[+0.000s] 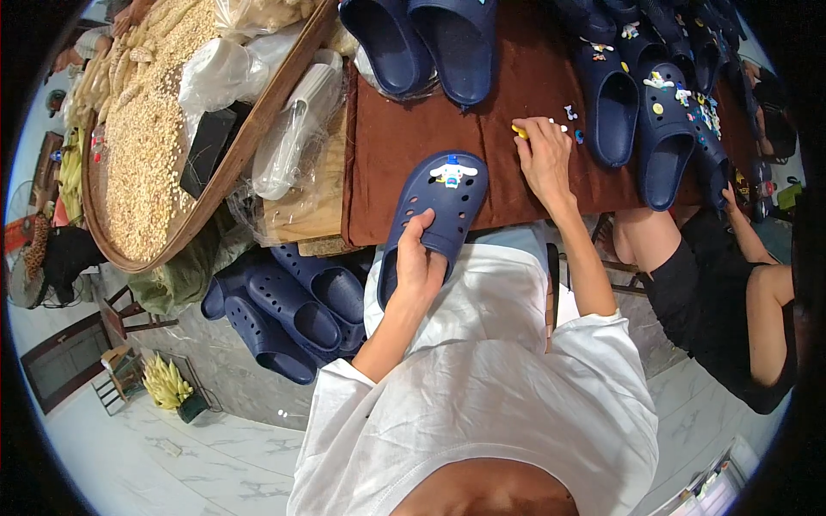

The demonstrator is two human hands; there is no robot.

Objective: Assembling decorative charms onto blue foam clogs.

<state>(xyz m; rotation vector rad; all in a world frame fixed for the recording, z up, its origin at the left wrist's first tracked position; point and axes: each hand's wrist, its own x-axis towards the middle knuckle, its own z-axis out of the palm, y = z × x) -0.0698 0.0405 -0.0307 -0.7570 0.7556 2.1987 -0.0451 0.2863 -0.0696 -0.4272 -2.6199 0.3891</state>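
My left hand (419,258) grips the heel end of a navy blue clog (434,211) that rests on the brown table cloth (413,129), toe pointing away from me. A white and blue charm (452,170) sits on the clog's top. My right hand (542,155) lies on the cloth further right, its fingertips pinching a small yellow charm (519,131). A few loose small charms (572,116) lie just beyond that hand.
Navy clogs (430,43) stand at the table's far side, and a row with charms (662,129) runs along the right. More clogs (284,310) are piled below the table's left. A round tray of grain (146,138) sits left. Another person's legs (731,284) are at the right.
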